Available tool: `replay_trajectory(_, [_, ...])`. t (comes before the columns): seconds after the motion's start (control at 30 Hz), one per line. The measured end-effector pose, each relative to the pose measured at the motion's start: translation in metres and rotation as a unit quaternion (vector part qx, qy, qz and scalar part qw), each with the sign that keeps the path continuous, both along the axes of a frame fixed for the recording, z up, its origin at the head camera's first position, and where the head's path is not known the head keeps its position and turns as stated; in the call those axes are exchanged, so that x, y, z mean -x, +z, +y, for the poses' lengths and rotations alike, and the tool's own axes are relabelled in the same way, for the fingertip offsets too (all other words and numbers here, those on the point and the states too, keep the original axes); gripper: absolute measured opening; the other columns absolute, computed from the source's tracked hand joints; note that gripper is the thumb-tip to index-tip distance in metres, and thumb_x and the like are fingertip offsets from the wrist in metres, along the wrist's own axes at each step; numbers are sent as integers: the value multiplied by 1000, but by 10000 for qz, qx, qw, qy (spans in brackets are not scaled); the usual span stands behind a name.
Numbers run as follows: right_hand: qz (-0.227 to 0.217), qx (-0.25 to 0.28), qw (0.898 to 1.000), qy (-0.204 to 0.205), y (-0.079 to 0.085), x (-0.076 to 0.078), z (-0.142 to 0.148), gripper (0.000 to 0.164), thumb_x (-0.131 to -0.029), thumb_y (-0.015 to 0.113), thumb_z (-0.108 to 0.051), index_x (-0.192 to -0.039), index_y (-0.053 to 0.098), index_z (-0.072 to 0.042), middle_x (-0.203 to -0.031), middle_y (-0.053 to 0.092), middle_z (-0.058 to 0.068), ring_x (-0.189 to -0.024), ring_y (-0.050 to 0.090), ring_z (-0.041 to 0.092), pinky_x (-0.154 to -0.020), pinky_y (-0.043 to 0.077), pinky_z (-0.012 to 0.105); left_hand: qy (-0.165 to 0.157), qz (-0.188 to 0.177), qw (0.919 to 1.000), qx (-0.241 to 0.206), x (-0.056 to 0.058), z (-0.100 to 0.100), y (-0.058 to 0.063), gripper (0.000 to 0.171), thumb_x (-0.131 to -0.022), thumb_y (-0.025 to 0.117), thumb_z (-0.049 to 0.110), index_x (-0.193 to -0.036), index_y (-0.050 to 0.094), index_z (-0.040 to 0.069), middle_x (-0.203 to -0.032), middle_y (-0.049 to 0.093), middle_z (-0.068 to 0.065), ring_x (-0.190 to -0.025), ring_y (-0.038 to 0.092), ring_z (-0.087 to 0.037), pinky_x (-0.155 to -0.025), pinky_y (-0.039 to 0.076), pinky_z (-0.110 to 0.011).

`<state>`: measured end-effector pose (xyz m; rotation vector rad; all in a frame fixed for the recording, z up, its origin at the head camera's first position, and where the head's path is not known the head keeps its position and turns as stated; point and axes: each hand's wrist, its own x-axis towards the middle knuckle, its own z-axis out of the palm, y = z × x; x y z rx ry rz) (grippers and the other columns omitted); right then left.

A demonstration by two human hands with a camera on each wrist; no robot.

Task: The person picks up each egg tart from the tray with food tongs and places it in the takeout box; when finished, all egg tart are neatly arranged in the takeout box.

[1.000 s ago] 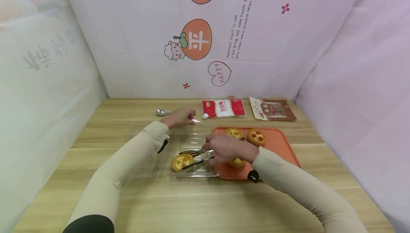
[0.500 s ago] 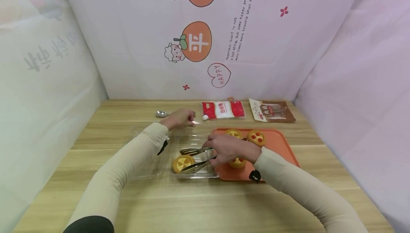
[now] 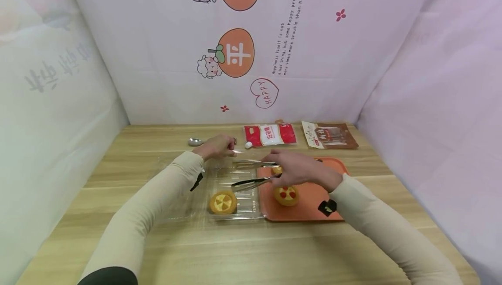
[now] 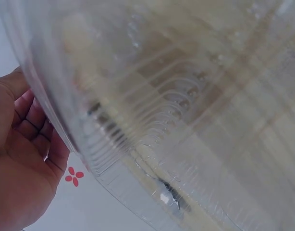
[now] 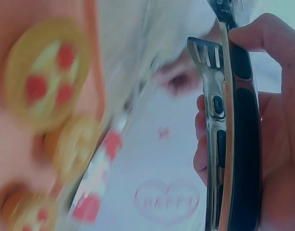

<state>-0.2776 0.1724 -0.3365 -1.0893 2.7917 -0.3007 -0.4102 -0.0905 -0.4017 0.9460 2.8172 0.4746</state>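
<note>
A clear plastic hinged container point(image 3: 245, 216) lies open on the table. My left hand point(image 3: 218, 146) grips its far rim, and the left wrist view shows the fingers curled at the clear plastic wall point(image 4: 152, 115). One fruit-topped egg tart point(image 3: 222, 202) sits in the container's near left corner. My right hand point(image 3: 296, 167) holds metal tongs point(image 3: 251, 184) with dark grips, above the seam between container and tray. The tongs' tips stand apart with nothing between them. On the orange tray point(image 3: 317, 200), a red-topped tart point(image 3: 286, 195) shows; another tart point(image 3: 276, 170) is partly hidden behind my right hand.
Along the back of the table lie a metal spoon point(image 3: 195, 142), a red and white sugar bag point(image 3: 270, 135) and a brown snack packet point(image 3: 331, 135). Fabric walls enclose the table on the left, back and right.
The tongs have spread and come away from the tart in the container. My right hand has moved back and to the right with them. The left hand stays at the rim.
</note>
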Motion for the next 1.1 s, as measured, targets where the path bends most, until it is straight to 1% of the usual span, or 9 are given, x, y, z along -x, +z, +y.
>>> replay_trajectory(0.17, [332,-9,9953,-907,-3,1,56,54,-81,72,-34,-129,61,-13,-123,58,8,-92,57,19,-77,50,40,111,-88,9999,50,-1,1,-1,18,-91,71,27,-86,63,11,-84,61,-2,-76,55,-16,-70,46,-29])
replay_trajectory(0.2, [358,12,9938,-1055,-4,-1,68,53,-81,72,-32,-129,61,-11,-121,58,10,-91,58,21,-76,50,41,124,-110,9999,47,-2,2,-1,18,-91,71,27,-86,63,11,-84,60,-2,-76,54,-16,-70,46,-29])
replay_trajectory(0.3, [549,52,9892,-1359,-14,-9,101,53,-82,71,-31,-127,62,-6,-118,60,14,-93,60,26,-77,50,45,110,-126,9998,67,-2,2,-1,18,-92,70,26,-84,62,11,-83,59,-2,-75,53,-15,-68,44,-29])
replay_trajectory(0.43, [544,108,9838,-1707,-28,-23,141,54,-85,71,-30,-128,60,0,-118,60,19,-96,61,31,-77,50,49,107,-92,9999,75,-3,1,0,18,-92,70,25,-86,62,11,-82,59,-1,-74,52,-15,-67,43,-29])
replay_trajectory(0.63, [625,164,9738,-2180,-49,-38,190,52,-83,71,-31,-121,63,5,-106,65,16,-89,61,28,-74,49,46,163,-133,9998,8,-4,1,0,17,-91,71,24,-85,63,11,-83,60,-2,-76,53,-16,-69,45,-30])
replay_trajectory(0.73, [666,291,9713,-2264,-60,-41,205,49,-82,72,-29,-116,65,5,-98,66,13,-81,58,22,-69,48,41,211,-163,9996,-10,-4,0,-1,17,-91,72,24,-84,63,11,-83,60,-2,-76,53,-16,-69,44,-29])
replay_trajectory(0.83, [622,414,9710,-2270,-69,-42,213,49,-81,72,-29,-114,66,5,-97,67,11,-81,58,20,-69,48,39,227,-154,9996,-9,-5,0,-2,18,-91,72,25,-84,62,11,-82,59,-2,-75,52,-16,-67,44,-29])
replay_trajectory(0.97, [604,479,9722,-2211,-76,-39,213,49,-80,73,-31,-112,67,5,-95,68,11,-80,58,20,-67,47,39,240,-126,9996,-4,-5,0,-1,17,-91,72,24,-85,63,11,-82,59,-2,-75,52,-16,-67,44,-28])
replay_trajectory(1.1, [565,392,9718,-2258,-76,-32,205,50,-80,72,-32,-114,66,4,-97,67,13,-81,59,23,-68,47,42,251,-160,9996,-15,-7,1,1,16,-91,71,24,-87,62,11,-83,60,-2,-75,53,-16,-68,45,-29])
